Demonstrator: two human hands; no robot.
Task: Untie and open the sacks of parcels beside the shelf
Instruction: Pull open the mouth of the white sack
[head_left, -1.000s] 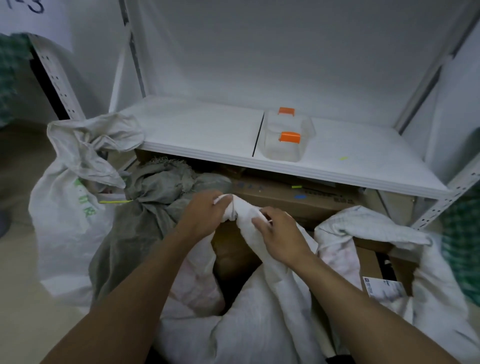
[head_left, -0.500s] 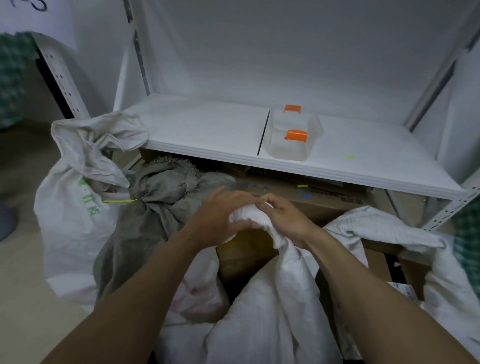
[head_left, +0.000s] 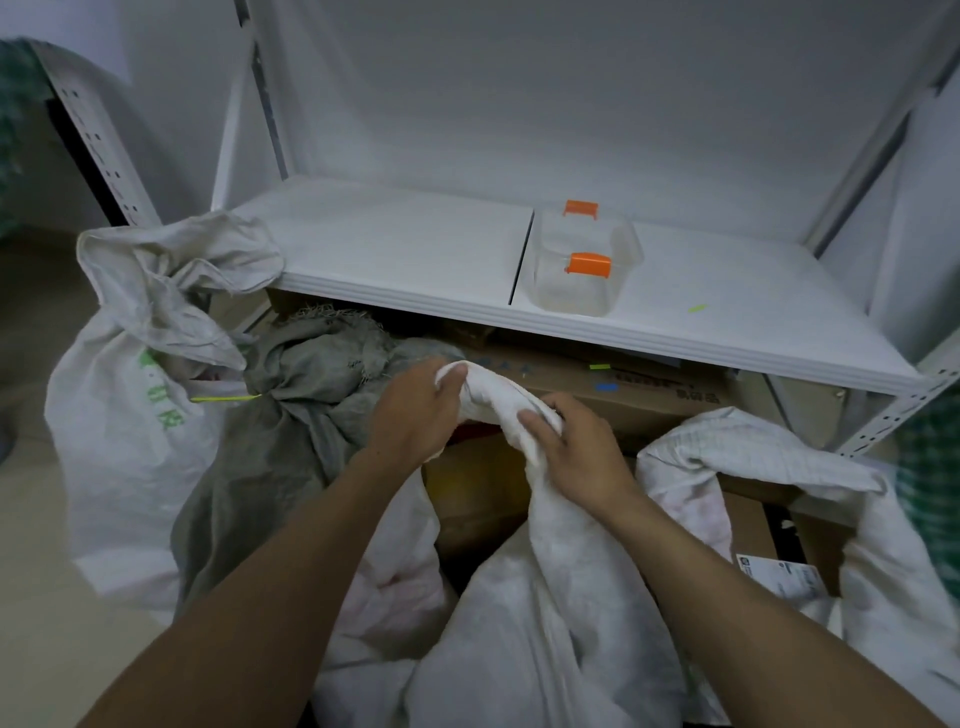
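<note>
Clamped on twisted neck (head_left: 493, 397) of sack (head_left: 545, 597): left hand (head_left: 415, 410) with fingers curled over neck's tip, right hand (head_left: 576, 447) with fingers pinching cloth just to right. Below hands: sack body, mouth partly open. Left of left hand: grey sack (head_left: 291, 415); farther left, printed sack (head_left: 119, 415). Beyond fingers: carton (head_left: 649, 395) under shelf (head_left: 395, 249); clear tub (head_left: 579, 270) on shelf.

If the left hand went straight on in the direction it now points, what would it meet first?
Beyond the white sack neck that the left hand grips, probably the cardboard box under the shelf; depth is unclear.
</note>
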